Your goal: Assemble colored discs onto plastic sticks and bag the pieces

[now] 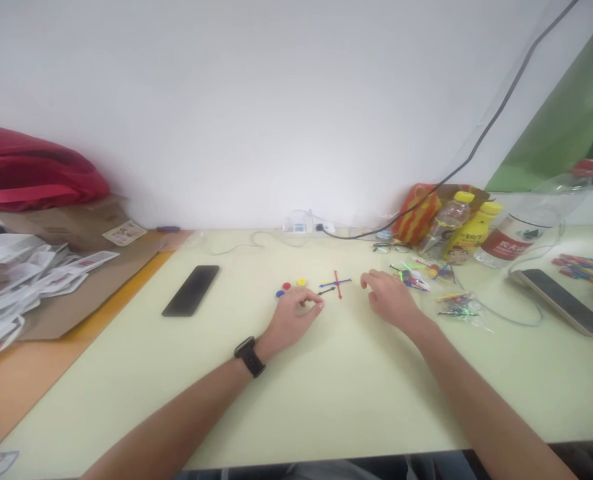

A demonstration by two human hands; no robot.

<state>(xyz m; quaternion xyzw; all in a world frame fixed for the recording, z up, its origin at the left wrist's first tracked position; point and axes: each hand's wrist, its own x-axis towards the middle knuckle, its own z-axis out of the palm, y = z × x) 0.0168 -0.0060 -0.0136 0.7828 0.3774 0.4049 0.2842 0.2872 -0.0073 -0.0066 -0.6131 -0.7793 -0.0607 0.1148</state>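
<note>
My left hand, with a black watch on its wrist, is over the middle of the table. Its thumb and forefinger are pinched at one end of a small black double-headed arrow, whose near end is hidden by the fingers. Just beyond the hand lie a red disc, a blue disc and a yellow disc. A blue arrow and a red arrow form a cross between my hands. My right hand is right of the cross, fingers bent and apart, with nothing visible in them.
A black phone lies to the left, another phone at the right. Plastic bags of coloured pieces lie beyond my right forearm. Bottles and glasses stand or lie near the wall; a cardboard box is at far left.
</note>
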